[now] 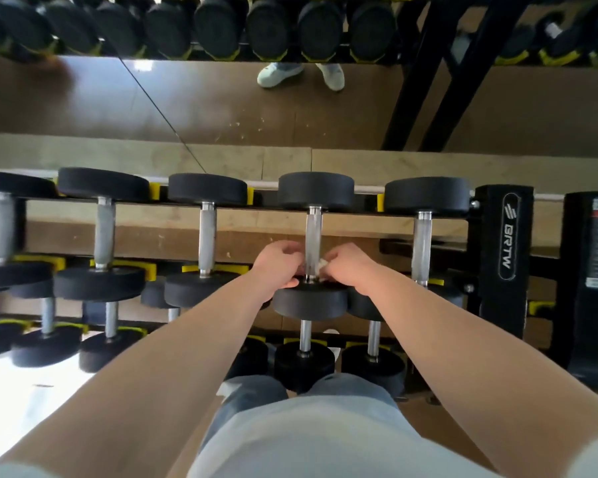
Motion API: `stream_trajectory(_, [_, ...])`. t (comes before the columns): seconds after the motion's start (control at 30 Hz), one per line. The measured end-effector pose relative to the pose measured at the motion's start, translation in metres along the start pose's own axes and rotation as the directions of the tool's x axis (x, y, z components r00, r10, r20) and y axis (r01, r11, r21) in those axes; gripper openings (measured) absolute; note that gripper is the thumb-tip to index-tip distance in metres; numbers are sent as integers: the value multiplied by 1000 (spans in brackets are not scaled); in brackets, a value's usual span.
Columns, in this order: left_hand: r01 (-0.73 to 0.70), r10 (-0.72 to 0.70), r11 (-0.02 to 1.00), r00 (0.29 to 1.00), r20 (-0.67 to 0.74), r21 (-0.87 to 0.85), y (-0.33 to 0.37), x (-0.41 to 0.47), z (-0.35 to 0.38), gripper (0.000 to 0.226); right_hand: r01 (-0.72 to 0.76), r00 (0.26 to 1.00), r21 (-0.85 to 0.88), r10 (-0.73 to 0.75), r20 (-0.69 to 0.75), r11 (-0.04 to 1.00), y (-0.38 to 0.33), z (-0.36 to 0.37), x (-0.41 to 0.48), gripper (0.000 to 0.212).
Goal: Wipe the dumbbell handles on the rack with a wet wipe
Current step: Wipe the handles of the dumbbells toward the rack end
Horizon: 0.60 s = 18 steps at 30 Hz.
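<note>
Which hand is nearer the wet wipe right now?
Right. The right hand holds the wet wipe at the right side of the handle; the left hand sits across the handle, on its left.

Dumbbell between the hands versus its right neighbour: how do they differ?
The centre dumbbell has the left hand and right hand at its handle's near end; the right dumbbell is untouched. The right hand pinches a wet wipe against the centre dumbbell; none touches the right dumbbell. The forearm partly hides the right dumbbell's near head; the centre dumbbell's shows. Both: black heads, silver handles.
</note>
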<state>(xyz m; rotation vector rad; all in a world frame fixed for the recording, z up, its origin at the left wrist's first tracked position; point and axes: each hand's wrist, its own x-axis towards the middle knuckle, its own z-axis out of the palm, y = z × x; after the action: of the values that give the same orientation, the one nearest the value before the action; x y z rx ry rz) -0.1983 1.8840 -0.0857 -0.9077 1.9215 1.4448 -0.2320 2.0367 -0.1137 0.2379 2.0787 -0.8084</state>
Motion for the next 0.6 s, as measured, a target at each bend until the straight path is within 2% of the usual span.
stream_trajectory(0.07, [-8, 8, 999, 1000, 18, 42, 2, 6, 0, 37, -57, 998, 212, 56, 12, 976, -2, -4, 6, 35])
stream_trajectory(0.1, [-11, 9, 998, 1000, 21, 61, 2, 10, 1, 36, -77, 997, 374, 80, 8, 924, -4, -6, 9, 41])
stream_trajectory(0.17, [-21, 19, 995, 1000, 20, 94, 3, 17, 2, 33, -19, 994, 611, 82, -76, 791, -12, -14, 18, 42])
stream_trajectory(0.23, [-32, 30, 994, 999, 18, 107, 3, 19, 4, 31, 70, 987, 670, 45, -153, 739, -22, -22, 24, 35])
stream_trajectory(0.3, [-36, 35, 994, 999, 18, 102, 3, 20, 6, 31, 130, 981, 609, -14, -192, 783, -28, -23, 25, 22])
stream_trajectory(0.4, [-30, 27, 994, 999, 25, 106, 3, 21, 5, 32, 164, 979, 348, -109, -173, 923, -17, -18, 15, 19])
stream_trajectory(0.53, [-47, 40, 993, 997, 68, 104, -1, 21, 2, 38, 67, 987, 40, -72, 142, 997, 2, -13, 3, 14])
stream_trajectory(0.57, [-49, 42, 994, 997, 71, 99, -1, 21, 3, 38, 57, 984, -21, -53, 171, 998, 2, -13, 3, 11])
stream_trajectory(0.6, [-43, 37, 995, 997, 67, 89, -2, 22, 3, 38, 35, 987, -6, -34, 160, 999, 0, -13, 5, 11])
